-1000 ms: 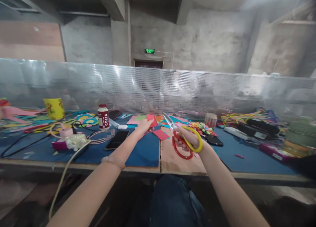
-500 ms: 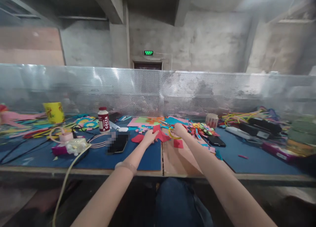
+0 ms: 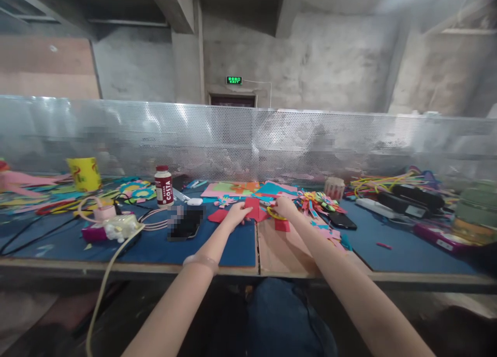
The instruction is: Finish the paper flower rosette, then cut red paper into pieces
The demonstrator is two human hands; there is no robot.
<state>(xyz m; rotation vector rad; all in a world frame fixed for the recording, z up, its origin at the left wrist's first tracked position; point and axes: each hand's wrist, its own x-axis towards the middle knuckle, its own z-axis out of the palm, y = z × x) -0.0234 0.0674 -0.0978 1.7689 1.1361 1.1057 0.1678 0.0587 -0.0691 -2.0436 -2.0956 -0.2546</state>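
Note:
In the middle of the table my left hand (image 3: 235, 215) pinches a folded-looking piece of red paper (image 3: 252, 208), held up off the surface. My right hand (image 3: 286, 208) is closed on scissors with yellow handles (image 3: 273, 215), just right of that paper. The blades are hard to make out, so I cannot tell whether they touch the paper. More red paper (image 3: 217, 216) lies left of my left hand. Below the scissors rests a small red paper square (image 3: 282, 225), partly beneath the handles.
Coloured sheets (image 3: 217, 189) and a pile of paper strips (image 3: 316, 204) lie behind and right of my hands. A phone (image 3: 190, 223), a bottle (image 3: 163, 186) and a cable-laden power strip (image 3: 112, 228) stand left. Another phone (image 3: 342, 220) lies right. A perforated metal screen (image 3: 217, 139) borders the back.
The scissors have turned: their blades, earlier pointing away up-left, no longer show clearly. The red paper in my left hand now stands more upright and slightly farther right.

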